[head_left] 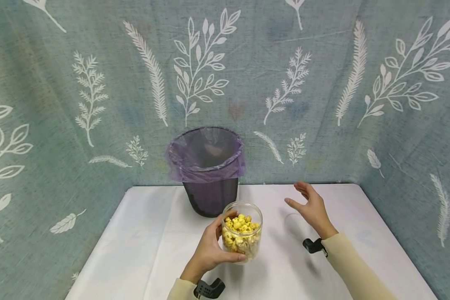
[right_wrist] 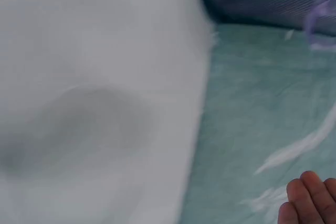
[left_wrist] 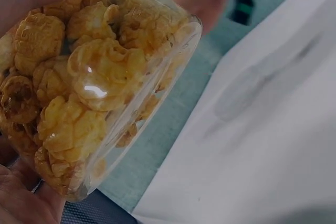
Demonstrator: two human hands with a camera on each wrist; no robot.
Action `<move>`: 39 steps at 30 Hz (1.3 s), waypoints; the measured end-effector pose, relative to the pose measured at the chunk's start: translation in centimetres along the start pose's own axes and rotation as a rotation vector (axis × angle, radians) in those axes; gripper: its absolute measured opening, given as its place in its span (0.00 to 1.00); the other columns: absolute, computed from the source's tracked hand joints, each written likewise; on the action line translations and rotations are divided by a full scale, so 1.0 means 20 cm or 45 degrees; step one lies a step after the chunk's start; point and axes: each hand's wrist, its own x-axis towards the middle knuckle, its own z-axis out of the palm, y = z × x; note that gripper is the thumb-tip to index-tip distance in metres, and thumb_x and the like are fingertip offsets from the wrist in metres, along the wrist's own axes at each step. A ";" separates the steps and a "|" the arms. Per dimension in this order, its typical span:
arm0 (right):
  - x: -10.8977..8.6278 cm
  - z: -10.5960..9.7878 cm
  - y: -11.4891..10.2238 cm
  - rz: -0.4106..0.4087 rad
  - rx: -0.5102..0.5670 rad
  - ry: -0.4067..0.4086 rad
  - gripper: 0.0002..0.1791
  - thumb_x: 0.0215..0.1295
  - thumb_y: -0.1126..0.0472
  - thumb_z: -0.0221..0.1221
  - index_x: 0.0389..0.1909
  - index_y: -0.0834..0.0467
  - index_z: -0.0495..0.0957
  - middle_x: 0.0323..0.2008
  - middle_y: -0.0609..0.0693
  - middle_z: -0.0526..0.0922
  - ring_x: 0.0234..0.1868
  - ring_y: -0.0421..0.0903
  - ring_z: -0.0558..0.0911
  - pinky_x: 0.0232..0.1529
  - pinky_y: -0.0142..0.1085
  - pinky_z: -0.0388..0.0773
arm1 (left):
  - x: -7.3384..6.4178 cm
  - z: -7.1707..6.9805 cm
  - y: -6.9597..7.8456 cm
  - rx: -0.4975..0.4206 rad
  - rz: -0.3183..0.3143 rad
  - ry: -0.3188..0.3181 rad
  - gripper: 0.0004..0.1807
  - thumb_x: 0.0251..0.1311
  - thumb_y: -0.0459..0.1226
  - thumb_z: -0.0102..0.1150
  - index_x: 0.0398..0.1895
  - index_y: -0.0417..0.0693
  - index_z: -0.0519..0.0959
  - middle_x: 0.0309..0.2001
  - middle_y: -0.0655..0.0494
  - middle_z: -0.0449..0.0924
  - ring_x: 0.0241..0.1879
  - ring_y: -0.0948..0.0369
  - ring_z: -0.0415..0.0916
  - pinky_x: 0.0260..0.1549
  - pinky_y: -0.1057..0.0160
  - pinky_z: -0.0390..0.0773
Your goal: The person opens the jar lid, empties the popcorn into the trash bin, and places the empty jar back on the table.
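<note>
My left hand (head_left: pixel 208 250) grips a clear lidless jar (head_left: pixel 260 233) of yellow popcorn (head_left: pixel 241 225), thumb on the near side and fingers round the far side. Popcorn fills much of the jar, whose top faces up and slightly away. Through its wall in the left wrist view, the popcorn (left_wrist: pixel 73 77) looks golden and glossy. My right hand (head_left: pixel 313 208) hovers over the table at the right, thumb and fingers spread apart with nothing between them. Only its fingertips (right_wrist: pixel 310 198) appear in the right wrist view.
A dark mesh trash bin (head_left: pixel 211 196) lined with a purple bag (head_left: pixel 180 173) stands at the back of the white table (head_left: pixel 135 250), just behind the jar. A leaf-patterned green curtain (head_left: pixel 247 75) surrounds the table at the back and sides.
</note>
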 end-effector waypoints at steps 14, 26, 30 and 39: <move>0.32 0.16 -0.57 -0.329 0.431 -0.077 0.30 0.73 0.59 0.67 0.71 0.63 0.72 0.68 0.61 0.77 0.70 0.57 0.73 0.75 0.48 0.65 | -0.06 -0.14 0.06 0.041 0.092 0.055 0.58 0.38 0.32 0.89 0.78 0.51 0.67 0.72 0.52 0.73 0.70 0.51 0.72 0.69 0.63 0.68; 0.46 0.38 -0.76 -0.328 0.503 -0.027 0.29 0.72 0.59 0.67 0.69 0.66 0.73 0.68 0.62 0.75 0.73 0.57 0.71 0.76 0.44 0.64 | -0.12 -0.31 0.18 0.082 0.133 0.109 0.57 0.40 0.31 0.87 0.78 0.50 0.67 0.73 0.52 0.72 0.72 0.52 0.69 0.70 0.64 0.67; 0.47 0.42 -0.74 -0.354 0.485 0.053 0.27 0.71 0.62 0.69 0.66 0.68 0.77 0.68 0.63 0.77 0.72 0.59 0.72 0.76 0.45 0.64 | -0.13 -0.37 0.23 0.089 0.136 0.125 0.57 0.41 0.30 0.87 0.78 0.50 0.67 0.72 0.52 0.72 0.71 0.52 0.70 0.70 0.64 0.68; 0.49 0.47 -0.73 -0.429 0.503 0.127 0.21 0.69 0.64 0.70 0.59 0.70 0.82 0.63 0.61 0.81 0.68 0.56 0.77 0.72 0.37 0.69 | -0.16 -0.61 0.41 0.129 0.184 0.198 0.57 0.43 0.25 0.83 0.79 0.44 0.64 0.74 0.47 0.69 0.71 0.54 0.70 0.69 0.63 0.71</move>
